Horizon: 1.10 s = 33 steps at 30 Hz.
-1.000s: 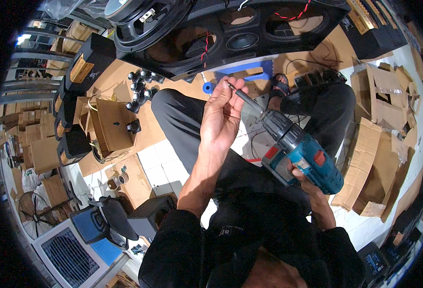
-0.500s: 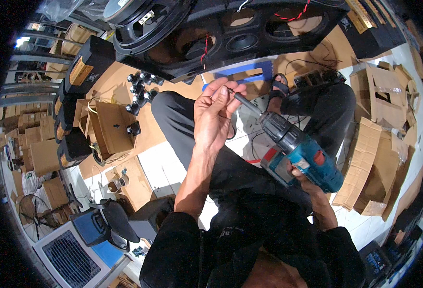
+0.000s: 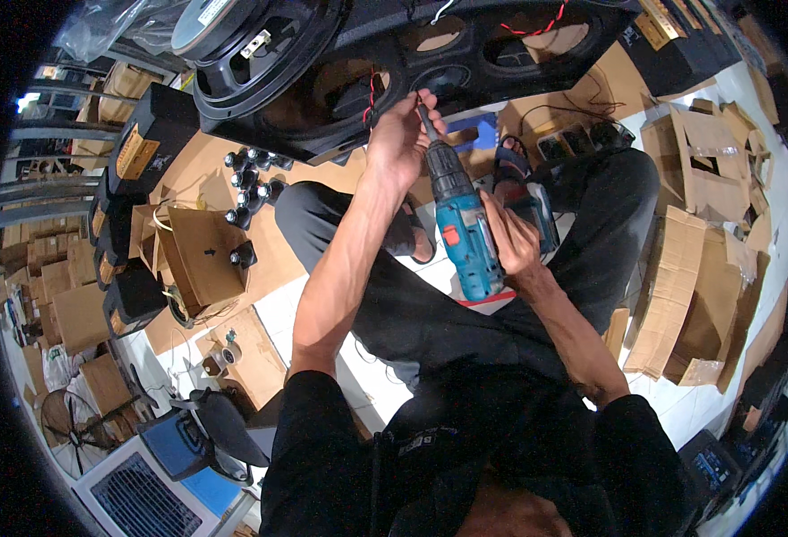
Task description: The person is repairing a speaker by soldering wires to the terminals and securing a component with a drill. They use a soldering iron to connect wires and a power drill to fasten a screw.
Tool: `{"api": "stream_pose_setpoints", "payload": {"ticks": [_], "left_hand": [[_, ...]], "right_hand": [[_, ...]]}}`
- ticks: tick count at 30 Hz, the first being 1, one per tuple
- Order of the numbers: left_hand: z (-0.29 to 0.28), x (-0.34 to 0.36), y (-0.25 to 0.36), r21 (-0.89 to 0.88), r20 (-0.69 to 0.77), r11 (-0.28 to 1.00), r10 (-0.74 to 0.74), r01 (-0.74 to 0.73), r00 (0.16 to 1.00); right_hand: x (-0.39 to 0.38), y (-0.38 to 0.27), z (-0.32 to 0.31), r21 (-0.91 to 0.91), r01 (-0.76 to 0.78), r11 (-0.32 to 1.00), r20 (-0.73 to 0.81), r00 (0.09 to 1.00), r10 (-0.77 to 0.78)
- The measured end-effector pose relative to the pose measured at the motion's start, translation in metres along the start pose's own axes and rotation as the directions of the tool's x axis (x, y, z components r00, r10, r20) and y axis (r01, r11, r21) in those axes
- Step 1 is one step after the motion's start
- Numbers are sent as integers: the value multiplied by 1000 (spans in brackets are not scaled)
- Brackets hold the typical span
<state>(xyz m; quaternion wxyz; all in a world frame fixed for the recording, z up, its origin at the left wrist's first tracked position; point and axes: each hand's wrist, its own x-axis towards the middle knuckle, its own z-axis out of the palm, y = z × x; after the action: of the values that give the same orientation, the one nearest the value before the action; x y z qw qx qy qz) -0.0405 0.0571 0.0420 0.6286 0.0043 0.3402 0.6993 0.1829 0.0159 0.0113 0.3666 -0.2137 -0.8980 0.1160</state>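
My right hand (image 3: 515, 240) is closed round the handle of a teal and black cordless drill (image 3: 466, 237). The drill points away from me, its chuck toward the black speaker cabinet (image 3: 322, 134). My left hand (image 3: 398, 143) pinches at the tip of the drill's bit (image 3: 427, 125), close to the cabinet's lower edge. Whatever small piece sits between those fingertips is too small to make out. Round openings cut the cabinet's face, with red wires (image 3: 372, 94) hanging from one of them. A large loose speaker driver (image 3: 264, 54) rests on the cabinet's left end.
Several small black parts with shiny ends (image 3: 249, 188) stand on cardboard at the left, beside an open cardboard box (image 3: 202, 259). Flattened cartons (image 3: 671, 295) lie to the right. Black speaker boxes (image 3: 148, 139) line the left side. A blue piece (image 3: 479, 132) lies beneath the cabinet.
Both hands and the drill have moved forward toward the cabinet. The drill has swung from slanting up-left to pointing nearly straight ahead. My left fingers stay at the bit's tip.
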Motion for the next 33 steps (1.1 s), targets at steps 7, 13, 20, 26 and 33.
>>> {"api": "stream_pose_setpoints", "payload": {"ticks": [7, 13, 20, 26, 33], "left_hand": [[-8, 21, -3, -64, -13, 998, 11, -12, 1000], [-9, 26, -2, -57, -2, 998, 20, -20, 1000], [-7, 28, 0, -1, -25, 999, 46, -46, 999], [-5, 20, 4, 520, -144, 840, 263, -154, 954], [-1, 18, 19, 928, 168, 91, 763, -362, 624]], "right_hand": [[-5, 23, 20, -193, 63, 979, 34, 998, -57], [1, 24, 23, -196, 64, 979, 3, 998, -65], [-1, 26, 26, -155, 52, 987, 33, 998, -48], [6, 24, 26, -108, 61, 992, 0, 998, -61], [1, 27, 35, -51, 27, 998, -90, 995, -32]]}}
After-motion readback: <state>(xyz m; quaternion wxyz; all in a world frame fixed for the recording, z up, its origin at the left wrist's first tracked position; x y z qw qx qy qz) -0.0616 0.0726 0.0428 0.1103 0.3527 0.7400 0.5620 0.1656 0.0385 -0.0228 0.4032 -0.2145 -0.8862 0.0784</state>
